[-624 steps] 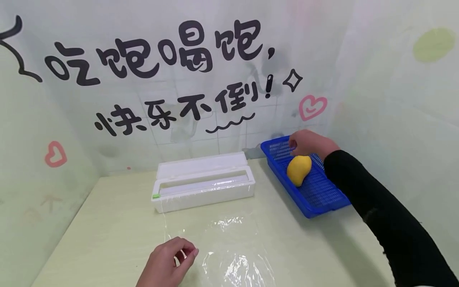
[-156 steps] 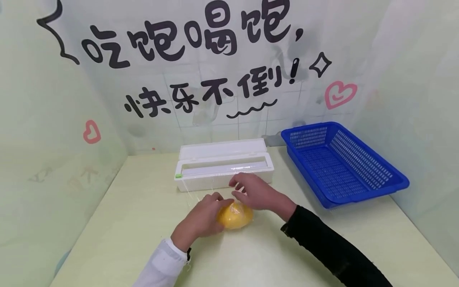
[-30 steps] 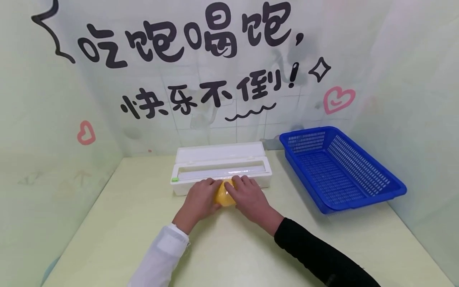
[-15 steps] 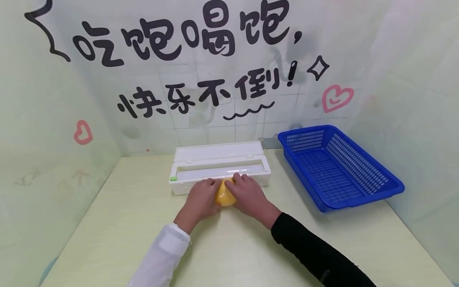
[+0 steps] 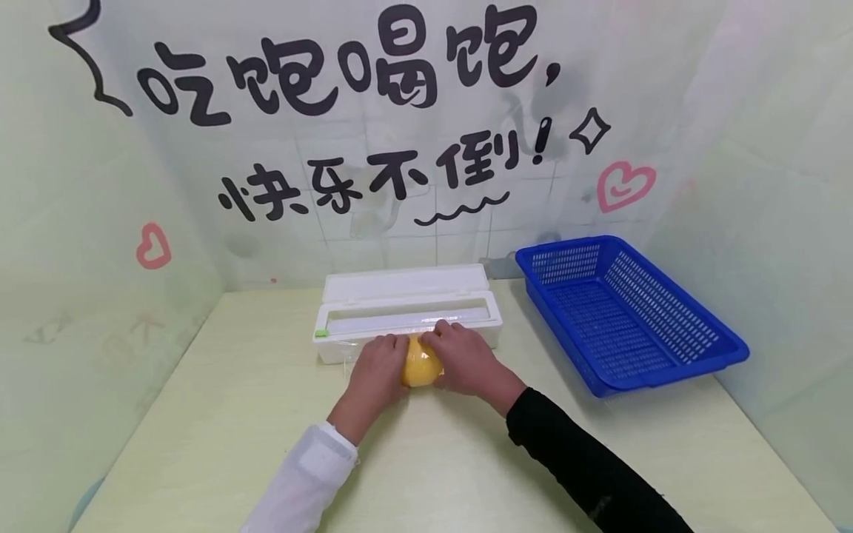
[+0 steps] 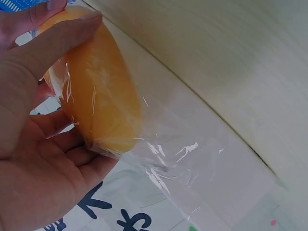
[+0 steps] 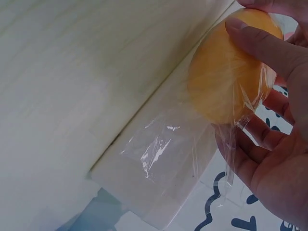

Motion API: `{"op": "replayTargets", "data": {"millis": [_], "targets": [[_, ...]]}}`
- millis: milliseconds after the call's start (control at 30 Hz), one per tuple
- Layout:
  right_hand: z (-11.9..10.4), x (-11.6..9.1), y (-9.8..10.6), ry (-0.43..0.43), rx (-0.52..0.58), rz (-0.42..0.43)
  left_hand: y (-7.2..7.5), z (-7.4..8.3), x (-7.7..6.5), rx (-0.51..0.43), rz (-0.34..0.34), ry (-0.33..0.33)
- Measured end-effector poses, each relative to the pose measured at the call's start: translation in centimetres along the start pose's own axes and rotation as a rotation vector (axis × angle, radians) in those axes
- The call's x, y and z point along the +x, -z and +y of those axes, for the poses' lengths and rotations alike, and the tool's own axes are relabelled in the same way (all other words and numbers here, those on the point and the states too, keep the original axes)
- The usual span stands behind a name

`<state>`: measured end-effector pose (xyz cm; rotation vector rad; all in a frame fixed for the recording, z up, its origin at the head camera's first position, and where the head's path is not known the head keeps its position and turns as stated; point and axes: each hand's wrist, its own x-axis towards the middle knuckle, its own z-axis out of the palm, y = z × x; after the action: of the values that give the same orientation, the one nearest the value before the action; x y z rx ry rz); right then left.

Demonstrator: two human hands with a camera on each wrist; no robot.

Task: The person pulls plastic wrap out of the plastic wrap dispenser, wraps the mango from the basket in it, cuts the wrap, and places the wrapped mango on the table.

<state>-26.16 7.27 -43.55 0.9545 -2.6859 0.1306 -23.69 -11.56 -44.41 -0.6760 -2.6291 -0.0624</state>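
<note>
Left hand (image 5: 378,369), right hand (image 5: 466,359) both curled round mango (image 5: 422,364), film (image 6: 185,149) over it. Box (image 5: 406,281) just behind; basket (image 5: 620,318) right, on table (image 5: 433,466).

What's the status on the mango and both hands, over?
Left hand, right hand: both gripping mango. Clear film over mango, extending past it. Open white box close behind; possible obstruction.

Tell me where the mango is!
In the head view's middle, the left hand and right hand hold the mango in front of the white box.
</note>
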Motion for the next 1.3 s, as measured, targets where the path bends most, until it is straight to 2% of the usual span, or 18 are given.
{"op": "replayTargets", "data": {"millis": [233, 400, 500, 733, 933, 1300], "targets": [[0.2, 0.4, 1.8, -0.005, 0.093, -0.09, 0.5, 1.1, -1.0, 0.162, 0.067, 0.037], [0.2, 0.6, 2.3, -0.008, 0.108, -0.122, 0.3, 0.9, -0.8, 0.194, 0.165, 0.02], [0.2, 0.7, 2.2, -0.01, 0.122, -0.13, 0.4, 0.6, -0.7, 0.192, 0.19, 0.006], [0.0, 0.7, 2.2, -0.02, 0.108, -0.149, 0.8, 0.3, -0.5, 0.158, 0.146, -0.012], [0.0, 0.7, 1.8, -0.003, 0.125, -0.159, 0.5, 0.1, -0.6, 0.15, 0.111, -0.016], [0.1, 0.7, 1.5, 0.0, 0.161, -0.167, 0.2, 0.2, -0.2, 0.074, 0.095, 0.01]]}}
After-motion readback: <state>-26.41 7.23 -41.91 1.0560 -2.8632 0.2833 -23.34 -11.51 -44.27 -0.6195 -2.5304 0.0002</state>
